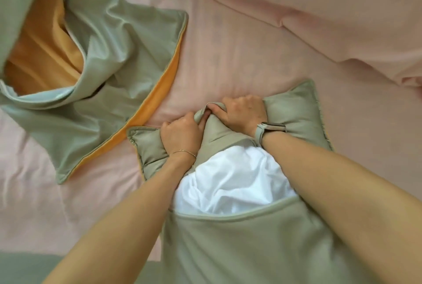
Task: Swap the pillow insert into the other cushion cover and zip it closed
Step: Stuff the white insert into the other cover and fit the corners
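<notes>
Both hands clench the cover, white insert bulging behind their grip.

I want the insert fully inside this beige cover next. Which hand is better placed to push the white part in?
Probably the left hand: its wrist sits beside the exposed white insert. The right hand grips the beige cover farther up.

No readable text, label, brand, number or sign appears anywhere in the view. The fabrics are plain, and the face of the wristwatch is turned out of sight, showing no digits.
</notes>
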Action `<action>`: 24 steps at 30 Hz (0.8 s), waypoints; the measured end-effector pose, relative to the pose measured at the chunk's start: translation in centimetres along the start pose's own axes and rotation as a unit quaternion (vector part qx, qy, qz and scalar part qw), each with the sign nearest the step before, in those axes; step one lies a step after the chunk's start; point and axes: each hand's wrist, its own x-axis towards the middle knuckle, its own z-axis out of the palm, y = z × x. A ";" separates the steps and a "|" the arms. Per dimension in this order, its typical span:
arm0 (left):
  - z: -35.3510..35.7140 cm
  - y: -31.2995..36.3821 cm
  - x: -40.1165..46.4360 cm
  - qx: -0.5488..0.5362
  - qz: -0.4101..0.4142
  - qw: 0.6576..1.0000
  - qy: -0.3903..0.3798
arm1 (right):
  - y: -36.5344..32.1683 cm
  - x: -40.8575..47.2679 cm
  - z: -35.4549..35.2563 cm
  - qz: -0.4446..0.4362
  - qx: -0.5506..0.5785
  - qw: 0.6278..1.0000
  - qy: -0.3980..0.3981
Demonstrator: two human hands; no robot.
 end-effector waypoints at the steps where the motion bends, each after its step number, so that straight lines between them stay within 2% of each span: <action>1: -0.5 -0.1 0.3 -0.019 -0.020 0.999 -0.034 | 0.2 0.1 -0.6 0.016 0.011 0.999 -0.036; 3: -1.6 -0.6 0.3 -0.102 -0.033 0.991 -0.081 | 0.9 0.0 -2.6 0.057 0.121 0.988 -0.071; 5: -3.6 -0.9 -0.8 -0.178 -0.032 0.980 -0.085 | 0.9 -0.5 -5.9 0.066 0.194 0.978 -0.031; 8: -6.6 0.2 -3.8 -0.259 -0.030 0.965 -0.033 | 0.8 -2.1 -10.4 0.024 0.196 0.980 0.013; 12: -10.9 2.4 -7.8 -0.306 -0.030 0.951 0.018 | -0.2 -5.6 -14.6 0.036 0.147 0.986 0.063; 16: -17.9 4.7 -8.2 -0.353 0.047 0.933 0.053 | -1.6 -7.7 -20.4 0.055 0.178 0.968 0.168; 18: -22.2 5.9 -8.3 -0.328 0.122 0.934 0.065 | -1.3 -8.5 -24.6 0.052 0.184 0.967 0.169; 20: -26.7 7.1 -8.9 -0.259 0.204 0.942 0.062 | -0.1 -9.7 -28.8 0.023 0.207 0.971 0.115; 22: -29.8 7.7 -10.1 -0.151 0.266 0.952 0.016 | 1.2 -11.7 -32.2 -0.005 0.208 0.977 0.048; 24: -31.3 7.3 -11.3 -0.050 0.286 0.955 -0.061 | 1.8 -13.8 -33.5 0.002 0.155 0.987 -0.033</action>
